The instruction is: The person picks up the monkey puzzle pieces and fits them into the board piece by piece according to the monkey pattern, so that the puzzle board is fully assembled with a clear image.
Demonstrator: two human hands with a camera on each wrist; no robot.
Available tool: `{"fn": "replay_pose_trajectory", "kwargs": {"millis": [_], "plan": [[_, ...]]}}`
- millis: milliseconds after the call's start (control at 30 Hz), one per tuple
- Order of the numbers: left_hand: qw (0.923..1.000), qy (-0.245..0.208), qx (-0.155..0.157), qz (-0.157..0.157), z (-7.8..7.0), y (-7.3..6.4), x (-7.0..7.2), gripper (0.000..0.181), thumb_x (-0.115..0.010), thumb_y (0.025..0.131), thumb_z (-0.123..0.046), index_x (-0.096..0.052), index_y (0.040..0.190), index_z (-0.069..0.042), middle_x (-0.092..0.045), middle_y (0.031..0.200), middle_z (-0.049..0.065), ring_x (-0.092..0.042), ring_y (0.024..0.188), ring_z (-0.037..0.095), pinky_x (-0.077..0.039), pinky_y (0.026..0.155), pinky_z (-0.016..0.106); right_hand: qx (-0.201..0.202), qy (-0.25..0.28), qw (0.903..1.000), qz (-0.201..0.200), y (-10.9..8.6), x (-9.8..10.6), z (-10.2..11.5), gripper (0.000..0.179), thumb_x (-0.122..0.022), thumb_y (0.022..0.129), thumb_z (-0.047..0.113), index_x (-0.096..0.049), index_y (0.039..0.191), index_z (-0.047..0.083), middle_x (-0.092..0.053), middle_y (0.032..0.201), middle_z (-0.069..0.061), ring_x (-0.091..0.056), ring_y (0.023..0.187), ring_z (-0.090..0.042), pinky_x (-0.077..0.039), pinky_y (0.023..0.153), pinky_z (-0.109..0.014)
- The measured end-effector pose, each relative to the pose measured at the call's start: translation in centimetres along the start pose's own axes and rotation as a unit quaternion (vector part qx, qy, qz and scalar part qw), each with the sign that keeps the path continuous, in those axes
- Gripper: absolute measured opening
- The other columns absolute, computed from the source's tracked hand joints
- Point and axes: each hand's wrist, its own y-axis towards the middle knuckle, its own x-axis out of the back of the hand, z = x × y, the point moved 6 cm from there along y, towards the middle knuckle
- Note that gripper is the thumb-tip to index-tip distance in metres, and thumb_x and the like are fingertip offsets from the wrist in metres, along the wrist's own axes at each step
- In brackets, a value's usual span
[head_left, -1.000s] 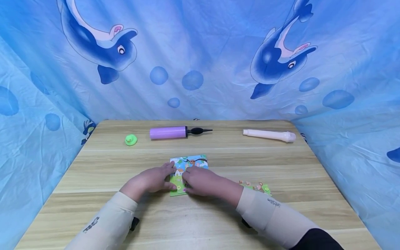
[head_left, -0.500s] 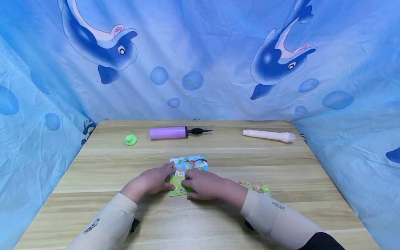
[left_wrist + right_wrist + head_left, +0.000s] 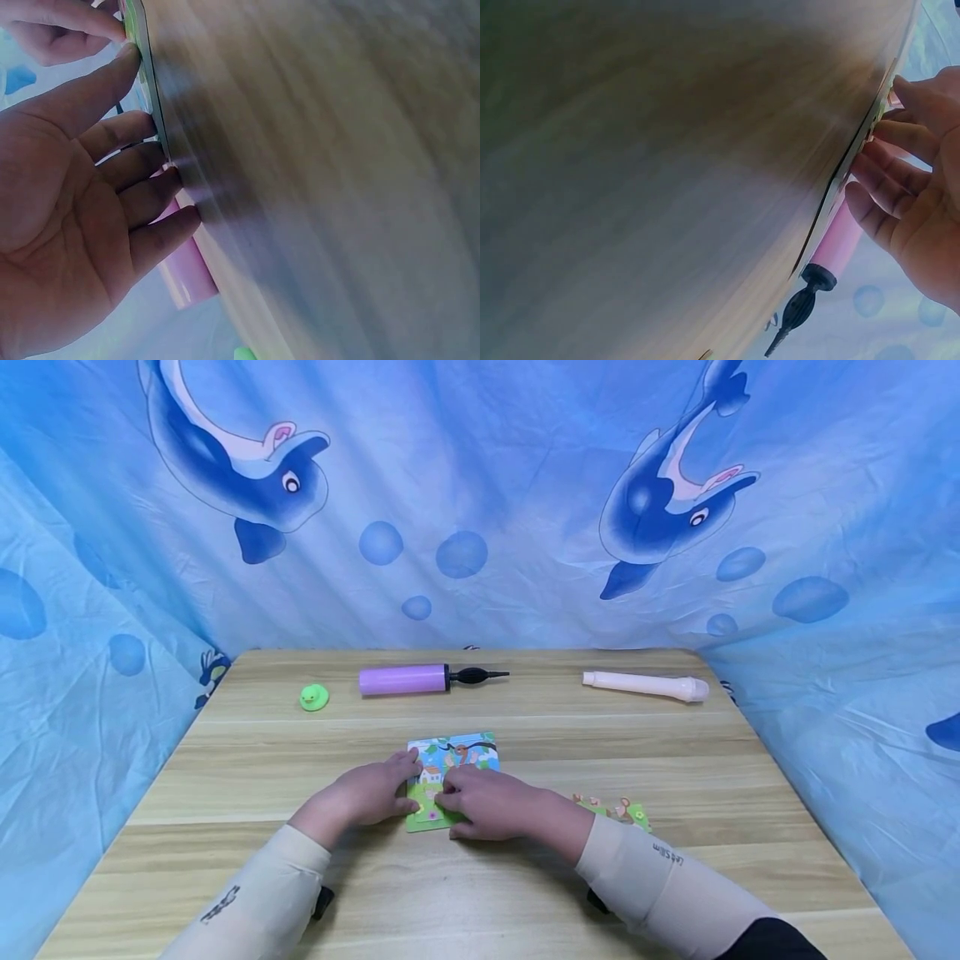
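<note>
- Starting on the left, a printed dolphin (image 3: 247, 468) swims across the blue curtain, beyond and left of the picture puzzle (image 3: 433, 774).
- Next, here's a little green duck (image 3: 314, 697), sitting farther back than the puzzle and out to its left.
- Now the left hand (image 3: 372, 789), right at the puzzle's left edge! Fingers spread and only slightly bent, thumb tip on the near part, the other fingertips along the side; touching, with no curl around it.
- Behind the puzzle lies a purple pump (image 3: 405, 679), its black nozzle (image 3: 474, 674) aimed right.
- And the puzzle itself, lying on the wooden table (image 3: 465, 893) between both hands: blue sky, a small house and green grass on show (the rest is covered by fingers).
- Here's the right hand (image 3: 491, 802), over the puzzle's right part, fingers loosely extended with a gentle bend, tips down on its surface; whether a piece sits under them, I cannot tell.
- Off to the puzzle's right, loose pieces (image 3: 621, 810) peek out from behind the right forearm.
- Farther back and right of the puzzle, a pale microphone-shaped wand (image 3: 647, 686) lies on its side.
</note>
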Motion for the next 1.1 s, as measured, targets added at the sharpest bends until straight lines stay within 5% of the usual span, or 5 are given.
{"fn": "replay_pose_trajectory", "kwargs": {"millis": [667, 867, 1100], "plan": [[0.9999, 0.001, 0.008, 0.011, -0.05, 0.15, -0.03, 0.062, -0.061, 0.097, -0.031, -0.04, 0.149, -0.005, -0.026, 0.16, 0.019, -0.03, 0.145, 0.037, -0.031, 0.116, 0.053, -0.009, -0.007, 0.9994, 0.033, 0.52, 0.35, -0.06, 0.059, -0.058, 0.094, 0.053, -0.054, 0.141, 0.016, -0.052, 0.123, 0.001, -0.049, 0.104, -0.011, -0.048, 0.094, -0.027], [0.9999, -0.003, 0.017, 0.001, -0.05, 0.06, -0.13, 0.066, -0.061, 0.097, -0.033, -0.036, 0.151, -0.006, -0.024, 0.16, 0.02, -0.036, 0.142, 0.039, -0.035, 0.113, 0.055, -0.02, -0.014, 0.9993, 0.028, 0.0, 0.51, -0.09, 0.06, -0.058, 0.094, 0.054, -0.05, 0.145, 0.023, -0.051, 0.131, 0.0, -0.049, 0.114, -0.014, -0.048, 0.094, -0.033], [0.9997, 0.007, 0.003, -0.024, -0.21, -0.27, -0.1, 0.065, -0.063, 0.096, -0.032, -0.037, 0.148, -0.004, -0.025, 0.16, 0.021, -0.04, 0.139, 0.041, -0.04, 0.108, 0.056, -0.022, -0.022, 0.9984, 0.047, -0.37, 0.23, -0.1, 0.067, -0.057, 0.093, 0.055, -0.041, 0.151, 0.025, -0.043, 0.146, -0.005, -0.042, 0.134, -0.023, -0.041, 0.112, -0.04]]}}
